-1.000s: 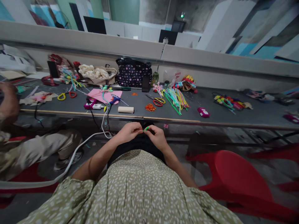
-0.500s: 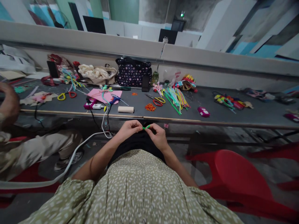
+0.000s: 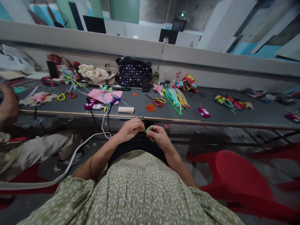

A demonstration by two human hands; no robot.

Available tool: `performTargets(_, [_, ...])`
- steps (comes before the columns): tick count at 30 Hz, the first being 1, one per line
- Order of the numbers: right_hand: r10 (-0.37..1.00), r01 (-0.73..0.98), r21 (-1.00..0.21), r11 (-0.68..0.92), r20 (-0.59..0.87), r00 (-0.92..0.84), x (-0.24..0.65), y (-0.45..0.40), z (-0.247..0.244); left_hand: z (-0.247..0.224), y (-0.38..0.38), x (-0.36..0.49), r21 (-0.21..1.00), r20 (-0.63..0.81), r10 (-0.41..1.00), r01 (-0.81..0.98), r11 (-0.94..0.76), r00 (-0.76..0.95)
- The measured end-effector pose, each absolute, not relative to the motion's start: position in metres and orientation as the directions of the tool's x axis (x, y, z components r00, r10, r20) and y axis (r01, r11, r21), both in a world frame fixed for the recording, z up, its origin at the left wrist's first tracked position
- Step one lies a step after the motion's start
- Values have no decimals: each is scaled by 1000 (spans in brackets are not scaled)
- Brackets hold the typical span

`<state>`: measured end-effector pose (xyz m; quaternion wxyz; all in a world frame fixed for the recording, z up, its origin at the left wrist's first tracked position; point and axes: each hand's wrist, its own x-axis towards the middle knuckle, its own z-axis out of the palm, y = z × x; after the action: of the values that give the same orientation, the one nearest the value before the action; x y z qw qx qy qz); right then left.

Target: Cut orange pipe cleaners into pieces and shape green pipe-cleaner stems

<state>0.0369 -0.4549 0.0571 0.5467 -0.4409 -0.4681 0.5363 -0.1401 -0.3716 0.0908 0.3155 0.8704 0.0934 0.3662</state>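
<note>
A bent green pipe cleaner (image 3: 150, 128) is pinched between my two hands, over my lap in front of the table edge. My left hand (image 3: 131, 128) closes its fingertips on one end. My right hand (image 3: 159, 137) grips it close by, and a green end pokes out below the fingers. On the table ahead lie a bundle of coloured pipe cleaners (image 3: 177, 99), scissors with red and yellow handles (image 3: 158, 101), a small heap of orange pieces (image 3: 150, 107) and a pale cardboard-like roll (image 3: 126, 110).
A blue glue gun (image 3: 114, 100) and pink sheet (image 3: 97, 95) lie to the left. A dotted dark bag (image 3: 133, 73) stands at the back. A white cable (image 3: 77, 150) hangs on the left, beside a seated person (image 3: 47, 150). A red stool (image 3: 239, 175) stands right.
My hands have shifted slightly and turned around the green pipe cleaner. It is now more bent, with an end showing below my right fingers.
</note>
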Motion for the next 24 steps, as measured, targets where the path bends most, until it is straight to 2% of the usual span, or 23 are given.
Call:
performTargets(3, [990,-269,-957,104,74,120,34,-452,59,82,-370,-133,790,514,610,-55,-611,602])
performTargets(5, [975,-328,-934,144,78,208,32,-449,60,73,-370,-126,917,374,755,-93,-388,539])
performTargets(7, [963,-365,-917,164,68,261,31,-445,60,65,-372,-118,968,249,814,-168,-188,525])
performTargets(10, [951,-386,-902,192,74,301,29,-440,59,58,-376,-107,964,158,833,-267,-13,530])
performTargets(16, [926,-358,-896,261,128,354,26,-433,53,56,-378,-98,905,60,853,-389,173,518])
performTargets(20, [923,-288,-917,274,166,348,24,-432,48,54,-375,-94,872,38,847,-431,230,530])
performTargets(24, [914,-145,-949,280,218,341,26,-435,48,55,-372,-93,859,27,856,-450,245,517])
